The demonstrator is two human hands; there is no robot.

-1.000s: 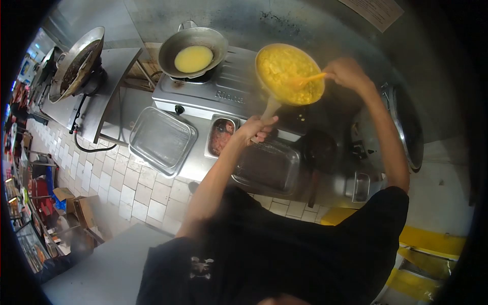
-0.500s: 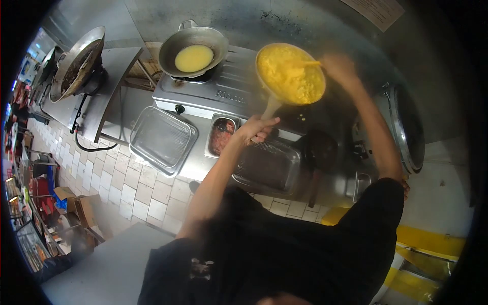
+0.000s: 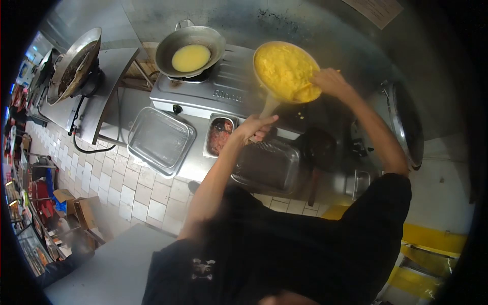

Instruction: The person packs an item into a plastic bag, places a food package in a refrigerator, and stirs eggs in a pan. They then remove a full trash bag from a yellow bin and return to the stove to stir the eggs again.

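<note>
My left hand (image 3: 256,129) is wrapped round the handle of a pan (image 3: 268,108) held over the right part of the stove (image 3: 229,86). Scrambled yellow egg (image 3: 284,68) fills the pan. At the pan's right edge my right hand (image 3: 330,82) is closed on a yellow utensil (image 3: 306,87), whose lower part lies in the egg. On the stove's left burner sits a wok (image 3: 216,43) with a pale yellow liquid (image 3: 191,58). A small metal container (image 3: 220,135) of reddish pieces is beside my left hand.
A wire-mesh tray (image 3: 161,141) and a second tray (image 3: 267,165) are in front of the stove. Another wok (image 3: 73,66) stands on the left counter (image 3: 114,66). A large round lid (image 3: 406,124) leans at the right. Cardboard boxes (image 3: 85,212) are at the lower left.
My right hand has moved slightly left and down, bringing the utensil from the upper middle of the egg to the pan's lower right. My left hand keeps its hold on the handle.
</note>
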